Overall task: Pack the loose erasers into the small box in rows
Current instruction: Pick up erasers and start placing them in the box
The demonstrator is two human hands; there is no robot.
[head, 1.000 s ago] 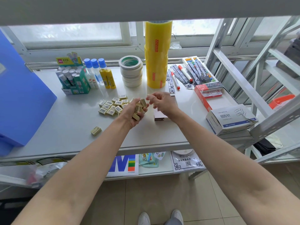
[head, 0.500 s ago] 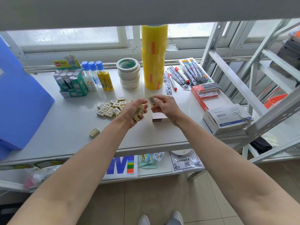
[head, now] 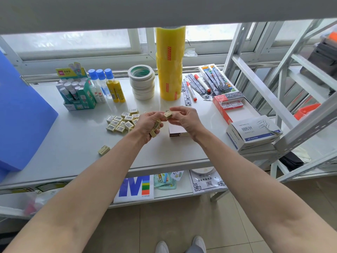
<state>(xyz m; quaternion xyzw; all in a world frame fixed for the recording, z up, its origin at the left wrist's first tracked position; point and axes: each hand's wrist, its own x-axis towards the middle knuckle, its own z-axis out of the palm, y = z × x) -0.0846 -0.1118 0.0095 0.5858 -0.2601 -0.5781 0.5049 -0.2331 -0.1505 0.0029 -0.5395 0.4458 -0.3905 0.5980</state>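
Just above the small box (head: 176,133), the right hand (head: 184,119) is pinching one eraser (head: 168,114), passed from the left hand (head: 148,123), which is gripping several more. Seemingly mid-transfer; next, lowering it into a row. Left of the box, the loose eraser pile (head: 122,121) is waiting.

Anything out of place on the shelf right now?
One stray eraser lies alone near the front edge of the shelf, apart from the eraser pile. The left hand holds several erasers; the right hand pinches one above the small box.
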